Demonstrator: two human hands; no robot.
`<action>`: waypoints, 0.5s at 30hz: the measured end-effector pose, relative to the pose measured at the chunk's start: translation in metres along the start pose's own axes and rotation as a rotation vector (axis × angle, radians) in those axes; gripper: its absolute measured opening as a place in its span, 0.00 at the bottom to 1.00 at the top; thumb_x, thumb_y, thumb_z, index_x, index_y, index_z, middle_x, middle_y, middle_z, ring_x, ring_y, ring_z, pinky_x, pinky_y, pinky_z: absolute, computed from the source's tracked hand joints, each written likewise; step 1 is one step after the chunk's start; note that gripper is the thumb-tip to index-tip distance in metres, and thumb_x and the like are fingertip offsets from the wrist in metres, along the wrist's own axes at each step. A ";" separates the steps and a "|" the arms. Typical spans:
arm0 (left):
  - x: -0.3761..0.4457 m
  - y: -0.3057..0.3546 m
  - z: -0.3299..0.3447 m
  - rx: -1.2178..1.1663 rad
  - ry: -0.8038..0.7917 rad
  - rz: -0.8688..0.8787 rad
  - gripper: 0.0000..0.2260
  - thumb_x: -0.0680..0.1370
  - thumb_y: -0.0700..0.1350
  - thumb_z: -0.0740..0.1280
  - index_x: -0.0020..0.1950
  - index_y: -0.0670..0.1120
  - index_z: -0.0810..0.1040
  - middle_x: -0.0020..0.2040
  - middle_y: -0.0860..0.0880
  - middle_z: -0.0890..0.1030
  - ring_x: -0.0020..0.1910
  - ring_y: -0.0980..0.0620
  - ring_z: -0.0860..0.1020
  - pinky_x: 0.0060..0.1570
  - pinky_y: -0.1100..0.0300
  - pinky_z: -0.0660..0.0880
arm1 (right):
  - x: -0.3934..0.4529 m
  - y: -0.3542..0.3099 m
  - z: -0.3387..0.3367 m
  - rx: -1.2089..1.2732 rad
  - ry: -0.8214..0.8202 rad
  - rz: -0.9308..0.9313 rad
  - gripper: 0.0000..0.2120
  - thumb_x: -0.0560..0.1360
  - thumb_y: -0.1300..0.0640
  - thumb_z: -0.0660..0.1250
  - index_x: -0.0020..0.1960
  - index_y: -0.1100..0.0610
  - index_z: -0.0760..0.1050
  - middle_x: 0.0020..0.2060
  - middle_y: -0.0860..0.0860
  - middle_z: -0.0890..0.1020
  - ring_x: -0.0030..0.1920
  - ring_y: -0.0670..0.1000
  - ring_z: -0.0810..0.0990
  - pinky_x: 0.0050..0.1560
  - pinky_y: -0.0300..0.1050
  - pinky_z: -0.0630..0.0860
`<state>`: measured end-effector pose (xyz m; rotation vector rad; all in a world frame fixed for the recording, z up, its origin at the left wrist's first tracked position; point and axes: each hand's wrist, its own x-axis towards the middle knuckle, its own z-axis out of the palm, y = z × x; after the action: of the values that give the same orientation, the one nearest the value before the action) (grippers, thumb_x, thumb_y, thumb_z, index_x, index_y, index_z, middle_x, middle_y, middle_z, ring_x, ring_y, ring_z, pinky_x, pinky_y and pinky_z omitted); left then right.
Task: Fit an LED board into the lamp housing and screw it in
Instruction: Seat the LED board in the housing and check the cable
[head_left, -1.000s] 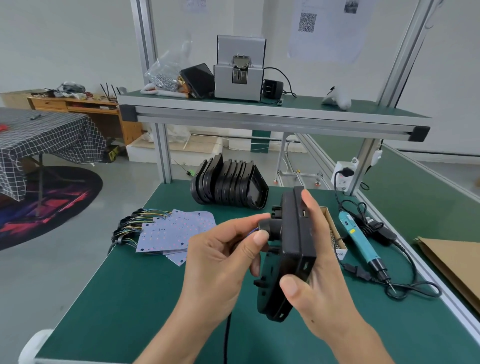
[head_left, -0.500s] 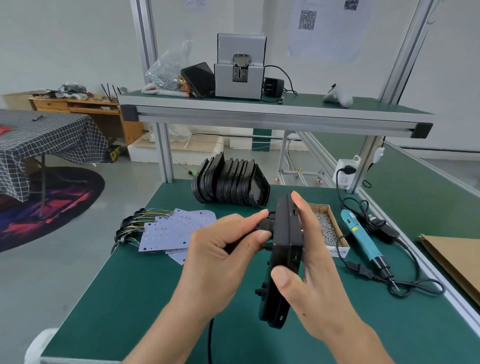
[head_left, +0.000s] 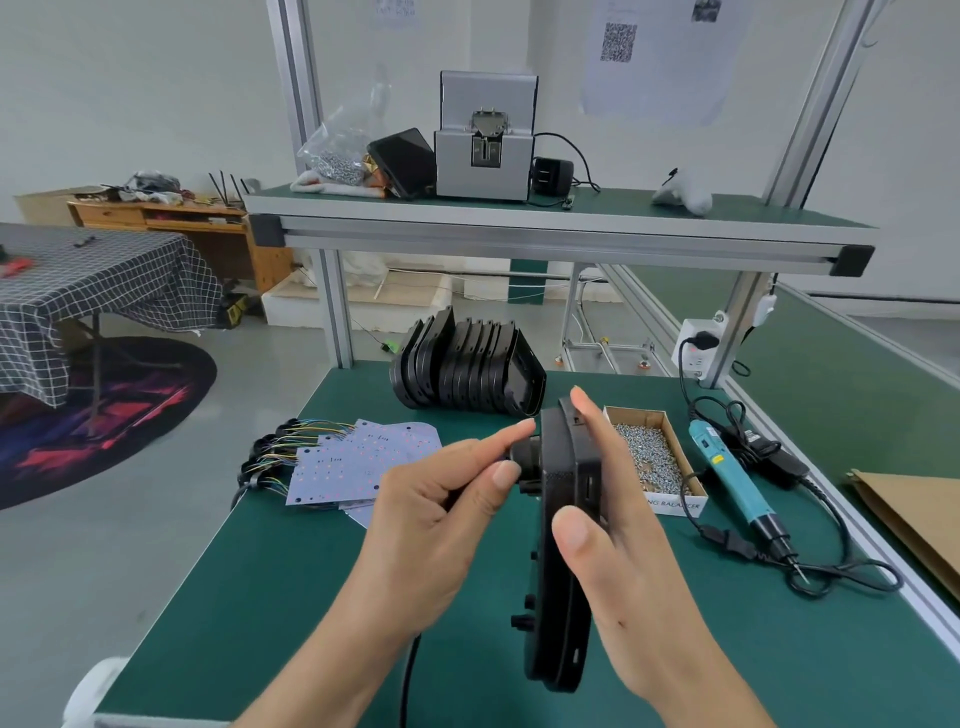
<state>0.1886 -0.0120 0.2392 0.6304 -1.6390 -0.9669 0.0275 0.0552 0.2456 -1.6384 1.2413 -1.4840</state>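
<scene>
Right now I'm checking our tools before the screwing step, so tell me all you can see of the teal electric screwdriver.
The electric screwdriver has a slim teal body that looks plastic, with small labels, a black nose and a thin metal bit pointing toward the near edge. It lies flat on the green bench top, right of the cardboard box of screws, which it does not touch. A black cable loops around its tip. Neither hand touches it.

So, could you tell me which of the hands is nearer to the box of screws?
Right. The right hand holds the lamp housing just in front of the box of screws; the left hand is on the housing's far side, farther away.
</scene>
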 end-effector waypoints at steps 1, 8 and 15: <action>-0.001 0.001 0.000 0.004 -0.002 0.005 0.15 0.82 0.48 0.68 0.67 0.62 0.82 0.56 0.51 0.89 0.55 0.50 0.85 0.58 0.64 0.78 | -0.001 -0.001 0.001 -0.002 -0.004 0.006 0.43 0.67 0.21 0.66 0.79 0.28 0.57 0.75 0.34 0.71 0.74 0.38 0.72 0.68 0.42 0.71; -0.004 0.002 0.007 0.043 -0.056 0.031 0.16 0.85 0.58 0.62 0.73 0.63 0.78 0.57 0.64 0.87 0.51 0.67 0.82 0.53 0.75 0.74 | -0.003 -0.005 0.002 -0.016 0.004 0.027 0.47 0.61 0.16 0.63 0.77 0.25 0.56 0.72 0.32 0.73 0.72 0.37 0.74 0.64 0.32 0.72; -0.002 -0.004 0.012 0.039 -0.088 0.019 0.21 0.85 0.62 0.59 0.76 0.61 0.74 0.65 0.59 0.86 0.64 0.54 0.84 0.64 0.60 0.78 | -0.005 -0.006 0.001 0.014 0.022 0.019 0.46 0.62 0.18 0.65 0.77 0.26 0.57 0.72 0.30 0.73 0.71 0.35 0.74 0.62 0.24 0.69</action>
<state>0.1777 -0.0091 0.2338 0.6049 -1.7422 -0.9619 0.0307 0.0619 0.2490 -1.6008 1.2519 -1.4999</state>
